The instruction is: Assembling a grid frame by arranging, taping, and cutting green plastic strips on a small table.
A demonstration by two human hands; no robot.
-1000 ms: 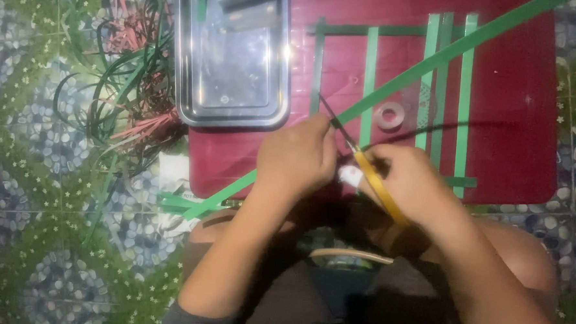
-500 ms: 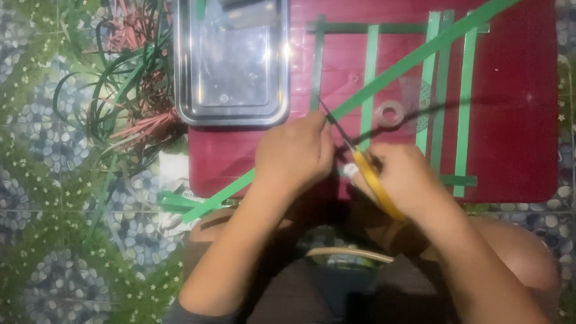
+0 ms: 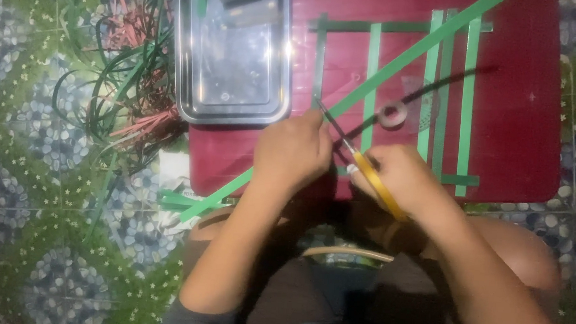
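- Left hand (image 3: 293,157) sat mid frame, fingers clenched on the long green strip (image 3: 395,68), which ran from lower left to top right over the red table (image 3: 529,127).
- Right hand (image 3: 397,176) gripped yellow-handled scissors (image 3: 350,148), blades at the strip.
- To cut well: hold strip flat & tight, keep fingers off the blades, cut straight.
- Steel tray (image 3: 234,56) sat upper left; tape roll (image 3: 392,114) near the blades.

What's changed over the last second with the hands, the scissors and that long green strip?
Very little. The right hand keeps the yellow-handled scissors, blades at the long green strip; the left hand still holds that strip. Nothing was picked up or let go. The steel tray, tape roll and laid strips stayed put.
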